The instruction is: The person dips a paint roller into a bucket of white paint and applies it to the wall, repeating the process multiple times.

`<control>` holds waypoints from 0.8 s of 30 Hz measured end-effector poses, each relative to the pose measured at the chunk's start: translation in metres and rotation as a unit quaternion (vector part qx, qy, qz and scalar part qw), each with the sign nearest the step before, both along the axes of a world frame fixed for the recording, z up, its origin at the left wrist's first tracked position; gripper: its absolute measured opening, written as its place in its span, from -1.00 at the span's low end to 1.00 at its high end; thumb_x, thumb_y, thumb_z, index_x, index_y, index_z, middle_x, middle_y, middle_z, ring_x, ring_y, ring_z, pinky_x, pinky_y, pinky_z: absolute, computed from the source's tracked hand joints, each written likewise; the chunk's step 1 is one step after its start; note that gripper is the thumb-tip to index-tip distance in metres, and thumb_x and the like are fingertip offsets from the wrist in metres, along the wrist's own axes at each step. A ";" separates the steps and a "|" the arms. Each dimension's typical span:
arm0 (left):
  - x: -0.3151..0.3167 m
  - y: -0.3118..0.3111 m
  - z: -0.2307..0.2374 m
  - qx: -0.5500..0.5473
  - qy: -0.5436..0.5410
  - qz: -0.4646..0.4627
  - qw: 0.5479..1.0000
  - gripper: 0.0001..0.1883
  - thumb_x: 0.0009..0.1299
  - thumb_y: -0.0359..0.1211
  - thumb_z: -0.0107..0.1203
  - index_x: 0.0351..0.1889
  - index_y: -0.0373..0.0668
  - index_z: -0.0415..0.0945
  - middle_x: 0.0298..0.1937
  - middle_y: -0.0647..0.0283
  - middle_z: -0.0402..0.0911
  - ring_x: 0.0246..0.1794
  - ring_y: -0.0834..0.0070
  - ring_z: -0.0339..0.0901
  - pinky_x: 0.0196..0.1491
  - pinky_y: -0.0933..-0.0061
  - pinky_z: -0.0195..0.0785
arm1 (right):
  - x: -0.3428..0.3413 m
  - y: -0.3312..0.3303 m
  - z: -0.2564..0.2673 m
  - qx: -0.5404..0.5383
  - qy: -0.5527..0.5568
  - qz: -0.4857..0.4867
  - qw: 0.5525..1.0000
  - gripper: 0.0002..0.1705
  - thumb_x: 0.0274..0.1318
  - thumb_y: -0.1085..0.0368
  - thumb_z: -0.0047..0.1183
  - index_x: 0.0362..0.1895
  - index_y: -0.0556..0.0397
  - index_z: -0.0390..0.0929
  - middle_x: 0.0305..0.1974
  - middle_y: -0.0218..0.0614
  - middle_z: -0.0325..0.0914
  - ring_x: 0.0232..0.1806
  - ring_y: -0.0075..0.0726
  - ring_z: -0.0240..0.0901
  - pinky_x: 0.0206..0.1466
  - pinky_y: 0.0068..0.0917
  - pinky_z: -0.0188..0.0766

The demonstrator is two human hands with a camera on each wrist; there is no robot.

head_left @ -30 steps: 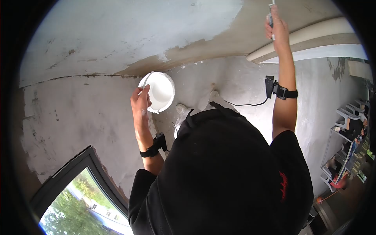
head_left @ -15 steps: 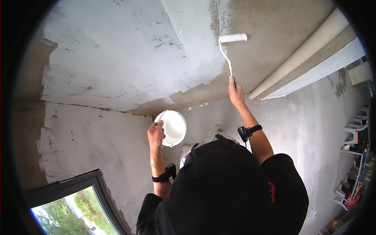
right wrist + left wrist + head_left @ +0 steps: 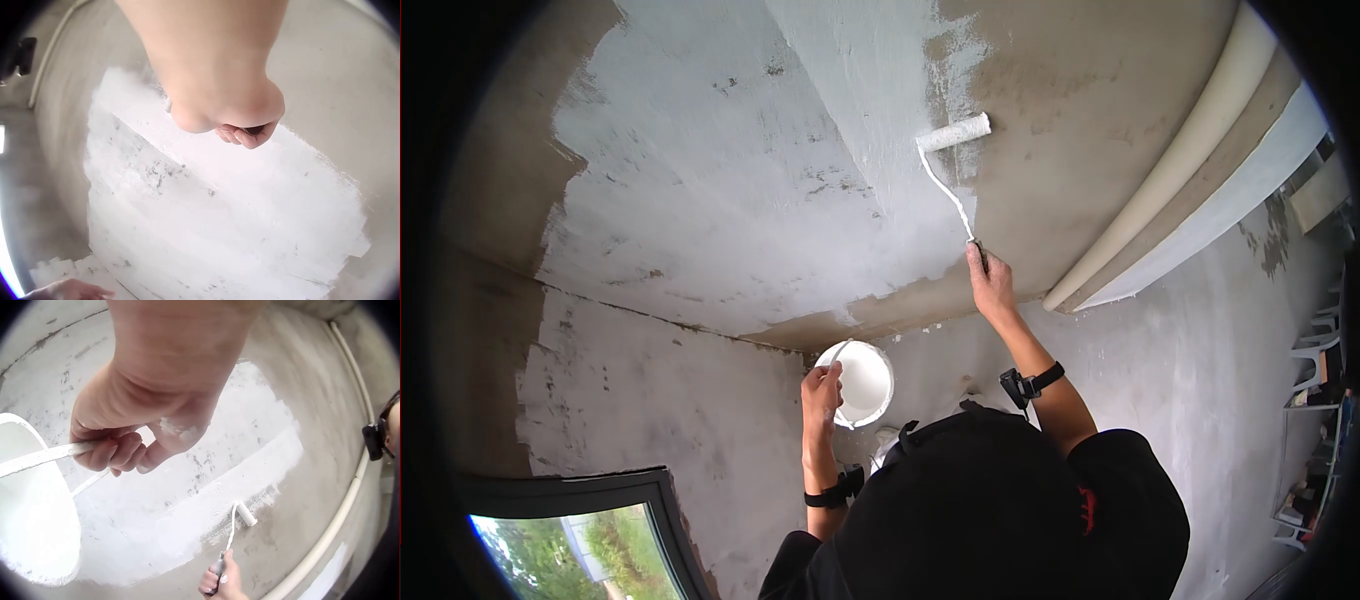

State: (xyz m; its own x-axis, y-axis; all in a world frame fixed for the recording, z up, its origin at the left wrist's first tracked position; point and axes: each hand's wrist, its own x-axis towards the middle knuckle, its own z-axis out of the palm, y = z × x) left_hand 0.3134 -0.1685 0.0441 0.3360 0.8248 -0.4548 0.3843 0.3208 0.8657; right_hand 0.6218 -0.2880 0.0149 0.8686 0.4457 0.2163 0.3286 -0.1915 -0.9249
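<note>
In the head view my right hand grips the handle of a paint roller, its white sleeve against the wall at the border between white paint and bare grey-brown surface. The roller's bent frame is coated in white. Lower left, my left hand holds the handle of a white bucket with curled fingers. The left wrist view shows those fingers around the pale bucket handle, and dried white paint on the hand. In the right wrist view the right hand is curled, and the roller sleeve is hidden.
A thick pale pipe runs along the wall at the right. A dark-framed window is at the lower left. Stacked chairs and a metal rack stand at the far right. The side wall is patchily painted.
The right hand came down from the upper right, bringing the roller into view, then the sleeve moved slightly left and tilted on the wall. The left hand still holds the bucket handle; the view shifted.
</note>
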 end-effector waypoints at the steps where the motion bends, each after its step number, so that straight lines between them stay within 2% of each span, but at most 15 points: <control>1: 0.000 0.000 0.000 0.001 0.010 -0.001 1.000 -0.71 0.40 -0.24 0.11 -0.26 -0.34 0.48 -0.60 0.48 0.26 -0.66 0.74 0.12 -0.62 0.63 -0.03 | 0.004 0.007 0.005 0.024 0.023 0.020 0.999 -0.36 0.32 -0.13 -0.11 -0.56 0.21 0.36 -0.70 -0.17 0.23 -0.64 -0.28 0.16 -0.50 -0.26 0.18; 3: 0.000 -0.001 0.000 0.002 0.011 -0.002 1.000 -0.71 0.40 -0.23 0.11 -0.26 -0.34 0.48 -0.60 0.48 0.25 -0.66 0.74 0.11 -0.62 0.63 -0.03 | 0.008 0.017 0.024 0.049 0.045 0.042 0.997 -0.36 0.32 -0.14 -0.10 -0.59 0.19 0.34 -0.72 -0.24 0.22 -0.65 -0.36 0.14 -0.53 -0.33 0.15; 5: -0.001 -0.003 -0.001 0.000 0.017 -0.007 1.000 -0.70 0.40 -0.23 0.10 -0.27 -0.34 0.47 -0.60 0.48 0.24 -0.66 0.74 0.10 -0.62 0.62 -0.04 | 0.007 0.019 0.064 0.143 0.200 0.145 0.958 -0.36 0.30 -0.18 -0.09 -0.65 0.05 0.31 -0.74 -0.42 0.20 -0.68 -0.52 0.12 -0.58 -0.50 0.07; 6: 0.000 -0.005 -0.002 0.000 0.016 -0.007 1.000 -0.70 0.40 -0.23 0.10 -0.27 -0.34 0.47 -0.60 0.48 0.24 -0.66 0.74 0.10 -0.62 0.62 -0.04 | 0.009 0.020 0.075 0.144 0.199 0.146 0.958 -0.36 0.30 -0.18 -0.09 -0.65 0.05 0.31 -0.74 -0.42 0.20 -0.68 -0.52 0.12 -0.58 -0.50 0.07; 8: 0.000 -0.007 -0.003 -0.009 0.007 -0.012 1.000 -0.70 0.40 -0.22 0.11 -0.28 -0.33 0.47 -0.60 0.49 0.24 -0.67 0.74 0.09 -0.62 0.62 -0.04 | 0.013 0.024 0.092 0.163 0.274 0.218 0.922 -0.39 0.28 -0.21 -0.07 -0.66 -0.06 0.30 -0.72 -0.54 0.21 -0.69 -0.64 0.13 -0.60 -0.61 0.03; 11: -0.002 -0.005 -0.010 -0.013 -0.001 -0.017 1.000 -0.65 0.38 -0.17 0.15 -0.28 -0.35 0.48 -0.58 0.42 0.34 -0.67 0.72 0.19 -0.63 0.61 0.06 | 0.013 0.028 0.106 0.186 0.307 0.254 0.898 -0.42 0.29 -0.21 -0.07 -0.61 -0.07 0.30 -0.72 -0.53 0.22 -0.69 -0.63 0.14 -0.57 -0.61 0.10; 17: -0.001 -0.003 -0.010 -0.012 -0.002 -0.016 1.000 -0.66 0.37 -0.16 0.15 -0.32 -0.32 0.48 -0.58 0.41 0.34 -0.68 0.70 0.21 -0.63 0.61 0.07 | 0.009 0.034 0.055 0.153 0.300 0.184 0.923 -0.38 0.24 -0.26 -0.05 -0.65 -0.05 0.31 -0.72 -0.50 0.24 -0.67 -0.62 0.16 -0.54 -0.59 0.10; 19: 0.002 -0.006 -0.005 -0.014 0.004 -0.014 1.000 -0.70 0.40 -0.21 0.12 -0.28 -0.31 0.47 -0.61 0.49 0.23 -0.68 0.74 0.08 -0.62 0.62 -0.06 | 0.007 0.028 0.030 0.151 0.301 0.187 0.923 -0.39 0.24 -0.25 -0.04 -0.64 -0.05 0.32 -0.71 -0.50 0.26 -0.66 -0.61 0.16 -0.53 -0.59 0.11; 24: 0.004 -0.003 -0.006 -0.019 0.013 -0.022 0.999 -0.70 0.41 -0.21 0.11 -0.27 -0.32 0.48 -0.61 0.48 0.24 -0.67 0.74 0.09 -0.62 0.62 -0.05 | -0.005 0.013 -0.028 0.126 0.346 0.138 0.920 -0.39 0.20 -0.27 0.01 -0.62 -0.07 0.32 -0.67 -0.52 0.26 -0.64 -0.60 0.15 -0.51 -0.58 0.08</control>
State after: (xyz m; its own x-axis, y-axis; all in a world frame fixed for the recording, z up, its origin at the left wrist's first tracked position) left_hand 0.3170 -0.1718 0.0380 0.3595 0.7911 -0.4949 0.4214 0.3356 0.8425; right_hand 0.6172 -0.2750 -0.0131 0.6985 0.6811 -0.2194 -0.3512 0.0592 -0.9344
